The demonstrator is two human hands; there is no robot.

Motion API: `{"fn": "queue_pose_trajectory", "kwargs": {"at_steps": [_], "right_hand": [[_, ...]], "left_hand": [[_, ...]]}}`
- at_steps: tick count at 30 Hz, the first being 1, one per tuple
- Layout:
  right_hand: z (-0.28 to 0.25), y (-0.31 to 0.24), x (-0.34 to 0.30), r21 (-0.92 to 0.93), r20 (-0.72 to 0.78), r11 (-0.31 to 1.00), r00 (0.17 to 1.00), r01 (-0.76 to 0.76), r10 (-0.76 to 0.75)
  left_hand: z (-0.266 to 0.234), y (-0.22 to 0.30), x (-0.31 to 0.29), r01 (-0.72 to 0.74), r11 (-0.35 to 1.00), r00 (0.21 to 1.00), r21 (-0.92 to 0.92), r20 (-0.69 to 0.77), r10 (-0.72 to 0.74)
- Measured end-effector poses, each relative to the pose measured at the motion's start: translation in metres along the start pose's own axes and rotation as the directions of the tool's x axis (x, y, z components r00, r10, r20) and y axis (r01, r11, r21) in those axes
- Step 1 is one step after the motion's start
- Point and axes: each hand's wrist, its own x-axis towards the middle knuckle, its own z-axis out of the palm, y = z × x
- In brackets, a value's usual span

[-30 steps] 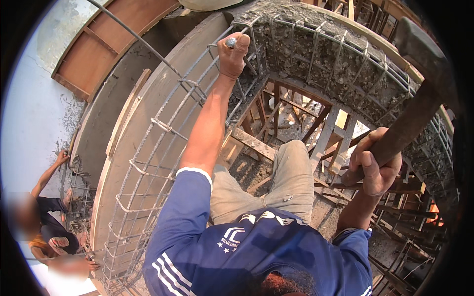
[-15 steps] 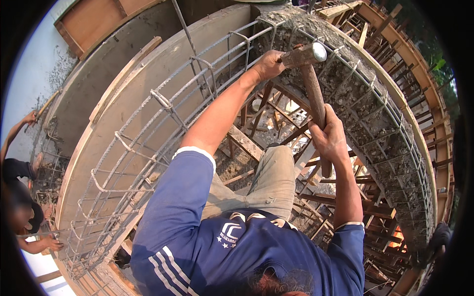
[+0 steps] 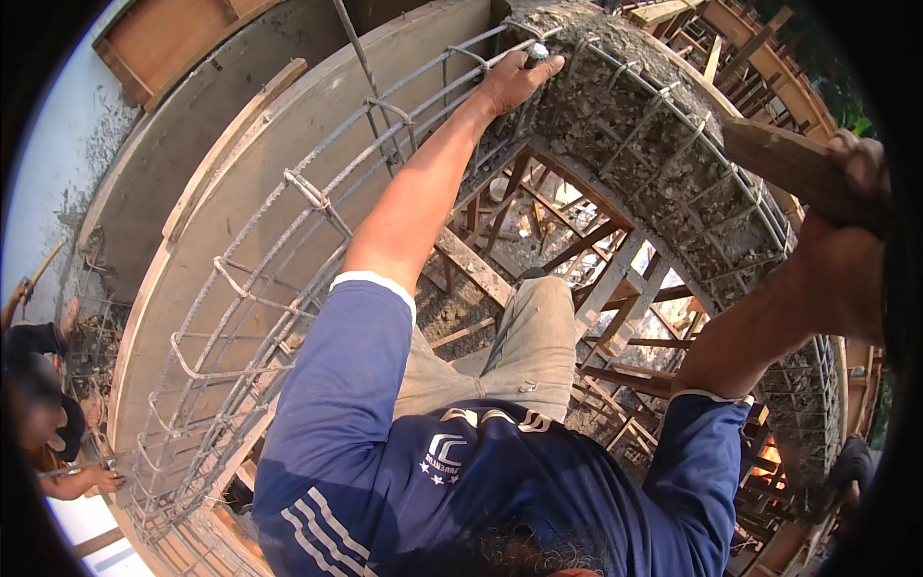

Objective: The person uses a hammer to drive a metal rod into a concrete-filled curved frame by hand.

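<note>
The left hand [image 3: 510,85], far, clenches a metal chisel [image 3: 537,54]; the right hand [image 3: 858,171], at right, grips a hammer handle [image 3: 777,160]. Misaimed blows could crush the left hand.

Open air between left hand [image 3: 522,83] and wooden handle [image 3: 781,165], rebar cage [image 3: 312,189] barring the left side, rod [image 3: 352,46] meeting it, timber pieces [image 3: 585,248] crisscrossing below.

Hammer [image 3: 781,165] partly beyond right edge
</note>
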Motion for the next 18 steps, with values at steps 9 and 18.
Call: {"fn": "queue_pose_trajectory", "kwargs": {"at_steps": [9,18], "right_hand": [[-0.050,0.073,-0.116,-0.515,0.644,0.663,0.266,-0.544,0.718],[-0.039,0.053,-0.075,0.008,0.442,0.921,0.827,-0.390,0.346]], "left_hand": [[0.005,-0.016,-0.020,-0.340,0.934,0.938,0.111,-0.037,0.345],[0.005,0.002,-0.035,-0.018,1.000,0.992,-0.005,0.128,0.019]]}}
